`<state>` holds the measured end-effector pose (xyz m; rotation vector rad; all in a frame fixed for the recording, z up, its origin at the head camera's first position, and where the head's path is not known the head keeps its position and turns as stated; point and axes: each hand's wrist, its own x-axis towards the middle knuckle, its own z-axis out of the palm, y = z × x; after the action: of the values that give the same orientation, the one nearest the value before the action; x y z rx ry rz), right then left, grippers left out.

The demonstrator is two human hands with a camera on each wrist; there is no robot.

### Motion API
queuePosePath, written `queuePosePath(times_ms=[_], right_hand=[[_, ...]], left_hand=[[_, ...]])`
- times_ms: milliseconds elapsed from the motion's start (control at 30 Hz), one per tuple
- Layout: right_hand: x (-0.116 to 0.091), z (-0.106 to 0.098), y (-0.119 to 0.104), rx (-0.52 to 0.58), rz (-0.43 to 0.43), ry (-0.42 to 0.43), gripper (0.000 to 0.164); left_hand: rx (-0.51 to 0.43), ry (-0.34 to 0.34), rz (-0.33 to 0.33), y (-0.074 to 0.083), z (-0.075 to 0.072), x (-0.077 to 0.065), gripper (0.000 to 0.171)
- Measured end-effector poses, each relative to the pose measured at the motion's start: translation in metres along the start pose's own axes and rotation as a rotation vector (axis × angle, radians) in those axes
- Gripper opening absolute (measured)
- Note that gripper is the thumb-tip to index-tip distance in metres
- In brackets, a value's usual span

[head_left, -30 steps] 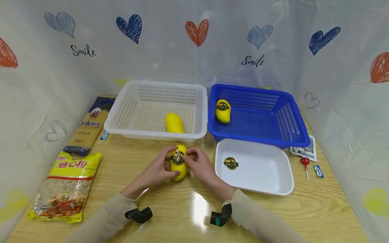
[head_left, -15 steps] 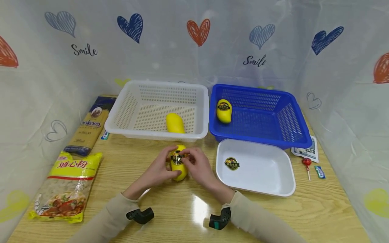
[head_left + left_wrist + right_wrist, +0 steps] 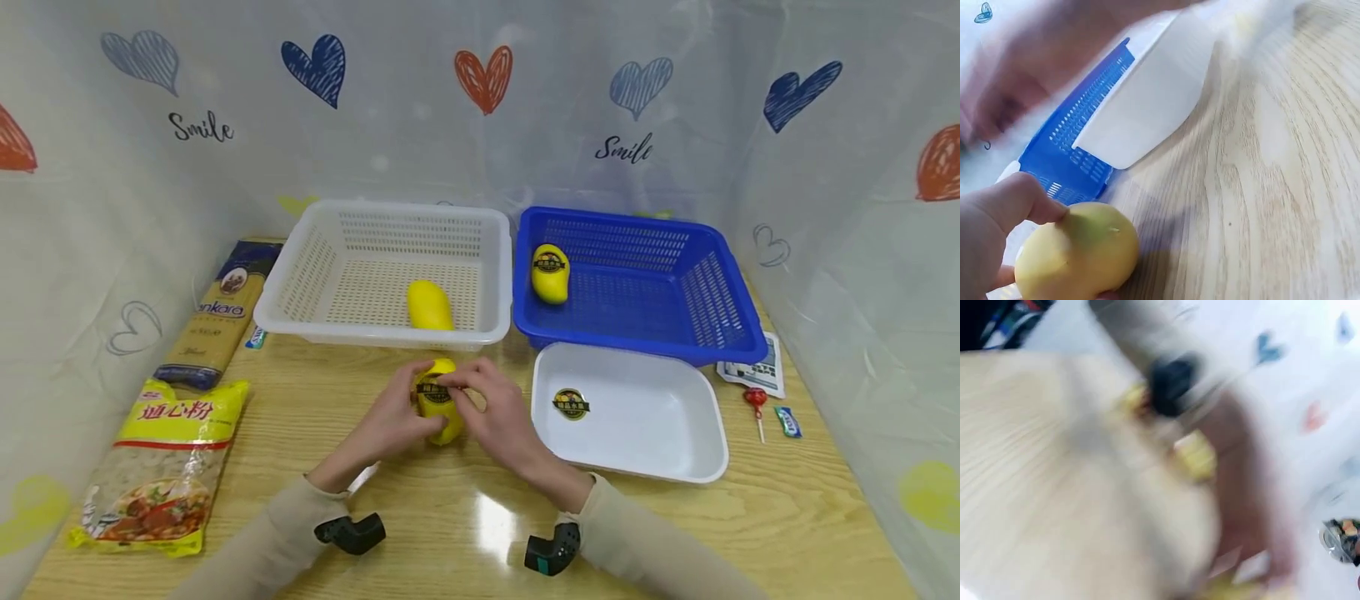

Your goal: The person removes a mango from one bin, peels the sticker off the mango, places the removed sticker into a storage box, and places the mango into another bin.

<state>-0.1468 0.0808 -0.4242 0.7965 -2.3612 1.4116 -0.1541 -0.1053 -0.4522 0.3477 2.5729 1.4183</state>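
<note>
In the head view, my left hand (image 3: 392, 423) holds a yellow mango (image 3: 448, 427) on the table, thumb and fingers on its sides. The left wrist view shows that mango (image 3: 1082, 259) from its end, with the thumb side of my left hand (image 3: 991, 215) against it. My right hand (image 3: 501, 417) pinches a round black-and-gold label sticker (image 3: 432, 390) by its edge. In the right wrist view the label (image 3: 1339, 541) stands out against the white curtain, apparently lifted off the mango; motion blurs much of that view.
A white basket (image 3: 384, 336) holds another mango (image 3: 430, 306); a blue basket (image 3: 637, 287) holds a labelled mango (image 3: 550, 275). In the white tray (image 3: 645, 425) lies a similar label (image 3: 571, 404). Food packages (image 3: 161, 467) stand left; a lollipop (image 3: 755, 398) and small packets lie right.
My right fingers have moved from the mango's right side over its top and now pinch the label, which has shifted up slightly. My left hand keeps its hold on the mango.
</note>
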Motion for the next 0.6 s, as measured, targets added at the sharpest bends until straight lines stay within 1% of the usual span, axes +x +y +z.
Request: queuePosePath(times_ms=[33, 100, 167, 233, 300, 367, 500, 600], right_hand=[[0.004, -0.009, -0.006, 0.045, -0.010, 0.018, 0.013], [0.013, -0.030, -0.016, 0.162, 0.014, 0.025, 0.011], [0.020, -0.051, -0.021, 0.246, 0.083, 0.014, 0.009], [0.022, -0.070, -0.017, 0.289, 0.175, -0.011, 0.008], [0.019, -0.087, -0.007, 0.262, 0.271, -0.037, 0.009], [0.011, -0.104, 0.009, 0.235, 0.365, -0.066, 0.012], [-0.013, -0.133, 0.043, 0.171, 0.552, -0.142, 0.018], [-0.033, -0.151, 0.065, 0.129, 0.661, -0.223, 0.025]], left_hand=[[-0.011, -0.006, -0.012, 0.000, -0.001, 0.000, 0.079], [-0.032, -0.018, -0.036, 0.001, -0.003, 0.000, 0.079], [-0.056, -0.029, -0.052, 0.001, -0.005, -0.001, 0.080], [-0.064, -0.037, -0.064, 0.001, -0.006, -0.003, 0.081], [-0.063, -0.043, -0.069, 0.001, -0.006, -0.005, 0.082], [-0.061, -0.044, -0.070, 0.002, -0.006, -0.005, 0.082], [-0.059, -0.056, -0.064, 0.003, -0.005, -0.005, 0.082], [-0.056, -0.068, -0.055, 0.002, -0.004, -0.004, 0.082]])
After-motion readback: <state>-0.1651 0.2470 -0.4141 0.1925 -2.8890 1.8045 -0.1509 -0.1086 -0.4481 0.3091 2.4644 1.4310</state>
